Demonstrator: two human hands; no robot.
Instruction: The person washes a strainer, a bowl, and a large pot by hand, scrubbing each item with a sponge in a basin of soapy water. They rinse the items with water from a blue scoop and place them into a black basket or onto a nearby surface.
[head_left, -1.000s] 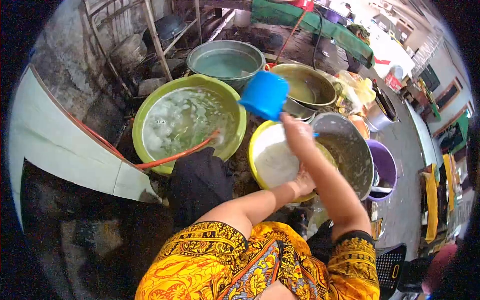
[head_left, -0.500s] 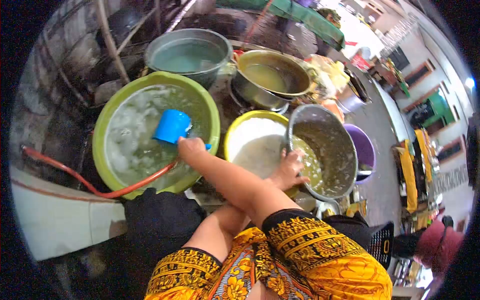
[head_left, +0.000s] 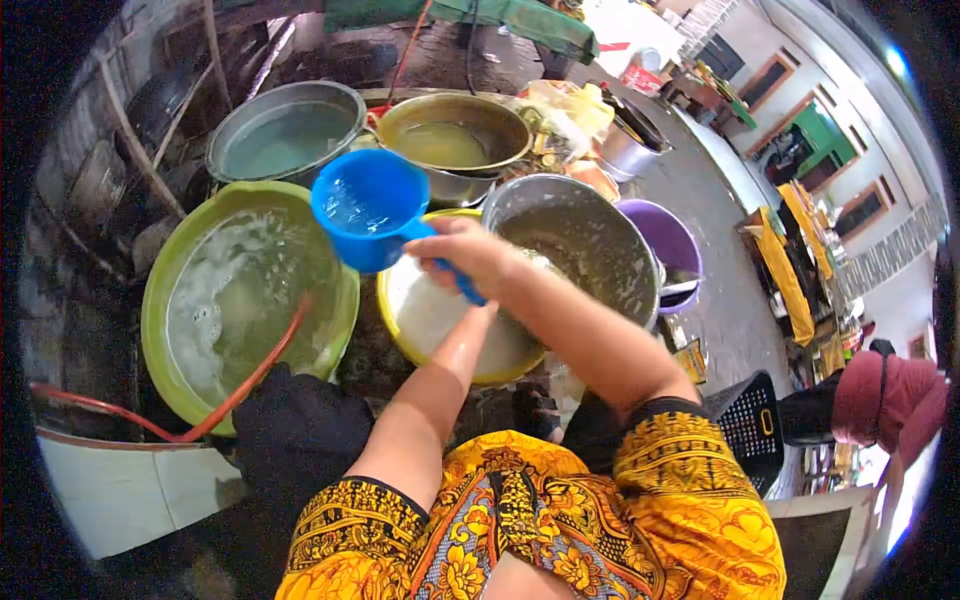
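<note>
My right hand [head_left: 462, 258] is closed round the handle of a blue dipper [head_left: 368, 200], which has water in it. The dipper is raised between the green tub [head_left: 350, 270] and the yellow-rimmed basin [head_left: 390, 310]. My left forearm [head_left: 430, 390] reaches forward beneath the right arm. The left hand itself is hidden behind my right hand and forearm, near the grey metal pot [head_left: 650, 240]. That pot leans over the basin, its wet inside showing. Cloudy whitish water fills the basin.
Behind stand a grey tub of water [head_left: 350, 100] and a large metal pan [head_left: 525, 150]. A purple bucket [head_left: 690, 240] is at right. An orange hose [head_left: 250, 385] runs into the green tub. A black crate [head_left: 745, 430] and another person's maroon clothing [head_left: 870, 395] are at right.
My right hand has lifted the blue dipper, now holding water, out of the green tub and moved it toward the basin. My left hand has become hidden. The view has shifted.
</note>
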